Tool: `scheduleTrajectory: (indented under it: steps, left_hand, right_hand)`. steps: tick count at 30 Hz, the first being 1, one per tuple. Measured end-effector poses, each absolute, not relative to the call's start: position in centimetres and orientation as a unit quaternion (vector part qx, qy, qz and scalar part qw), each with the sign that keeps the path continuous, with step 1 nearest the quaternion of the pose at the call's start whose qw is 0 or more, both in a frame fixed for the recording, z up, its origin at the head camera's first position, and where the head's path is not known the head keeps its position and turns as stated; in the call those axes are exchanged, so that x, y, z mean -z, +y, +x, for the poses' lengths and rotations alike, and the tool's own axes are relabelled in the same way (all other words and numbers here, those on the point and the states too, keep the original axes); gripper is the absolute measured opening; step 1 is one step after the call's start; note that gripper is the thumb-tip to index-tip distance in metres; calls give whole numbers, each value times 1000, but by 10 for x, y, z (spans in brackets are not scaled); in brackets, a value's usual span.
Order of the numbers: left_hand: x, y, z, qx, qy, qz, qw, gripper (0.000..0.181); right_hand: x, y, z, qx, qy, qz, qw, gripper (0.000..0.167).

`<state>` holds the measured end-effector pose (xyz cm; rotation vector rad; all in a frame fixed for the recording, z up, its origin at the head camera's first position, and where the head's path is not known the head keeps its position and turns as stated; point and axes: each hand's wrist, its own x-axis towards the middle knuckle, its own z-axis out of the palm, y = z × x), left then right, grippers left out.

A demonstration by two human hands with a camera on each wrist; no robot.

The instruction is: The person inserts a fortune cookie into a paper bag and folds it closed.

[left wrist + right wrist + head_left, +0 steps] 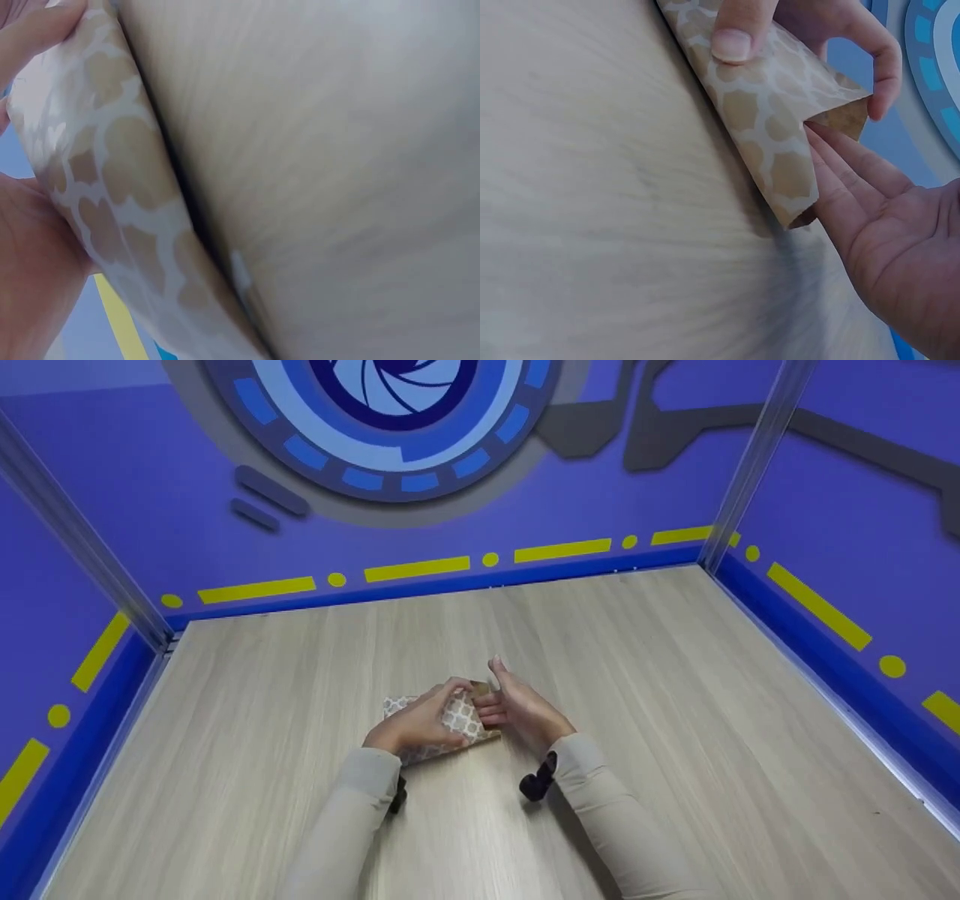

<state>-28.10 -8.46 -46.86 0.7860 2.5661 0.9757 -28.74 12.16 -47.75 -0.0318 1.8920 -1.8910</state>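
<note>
A packet of white-and-tan patterned paper (463,716), plain brown on its inner side, lies on the table. My left hand (424,720) grips it from above, thumb on the near edge and fingers over the far edge. At the packet's right end the paper stands open. There my right hand (529,712) has straight fingers reaching into the opening, thumb raised away from the paper. The right wrist view shows those fingers against the inner side of the paper end (784,161), their tips hidden. What the packet holds inside cannot be seen.
The pale wood-grain table (637,675) spreads around both hands. Blue panels with yellow markings (416,570) stand along its back and sides, joined by metal corner posts (757,465). Black wrist-worn devices (536,784) sit below the hands.
</note>
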Motion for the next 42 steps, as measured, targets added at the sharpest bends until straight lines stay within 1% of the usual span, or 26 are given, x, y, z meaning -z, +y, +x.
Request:
scheduleTrajectory:
  steps: [7,16,22,30,33,37,42]
  left_hand:
    - [467,-84,-279,-331,892,269,146,79]
    - [467,-83,-278,-328,895,266,143,78]
    - [465,-82,-275,-329,897,257,146,79]
    - [463,-80,-272,-326,901,249,138,79]
    - [462,-79,-272,-324,901,254,135,79]
    - [463,-78,-273,-331,898,263,125,77]
    - [466,-80,-272,-337,897,259,120,82]
  right_hand:
    - [480,118,-289,695,676,-39,241,76]
    - [480,111,-289,724,638,-38,260,73]
    - [481,109,-288,739,619,-44,264,78]
    - [485,103,-285,748,605,-40,270,86]
    - [486,101,-285,759,592,-38,269,84]
    - [487,101,-286,769,577,-29,274,77]
    - [489,104,-287,760,587,-37,276,75]
